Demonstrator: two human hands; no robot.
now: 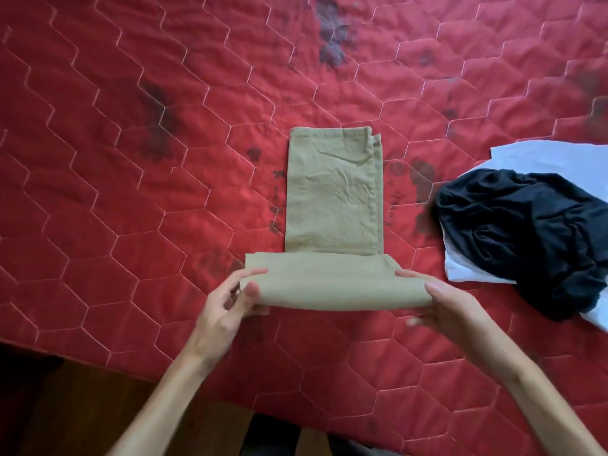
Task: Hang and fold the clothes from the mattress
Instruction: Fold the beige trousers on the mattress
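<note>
Nearest the wearer, on this side of the khaki garment (332, 192), a strip of dark wooden floor (82, 406) shows at the lower left, and the red quilted mattress (131, 159) begins at a slanting edge just past it. Two bare forearms (171, 390) reach over that edge toward the garment's near end. That end is turned back on itself into a wide, rounded fold that lies crosswise and juts out past both sides of the narrower part behind it. The left hand (230, 301) pinches the fold's left end, with a finger and the thumb on top of the cloth and the other fingers curled beneath it. The right hand (450, 307) grips the fold's right end, thumb lying along the top and fingers under the cloth; those lower fingers are blurred, so exactly how they lie cannot be told. Beyond the fold, the rest of the garment stretches away flat on the mattress as a creased oblong, its layers slightly offset along the right side. To the right of the khaki garment, apart from it, a crumpled black garment (526, 232) lies heaped on a white garment (559, 156), whose edges show behind and in front of the heap. Dark blotchy stains (335, 31) mark the mattress close to both sides of the khaki garment and farther off beyond its far end.
</note>
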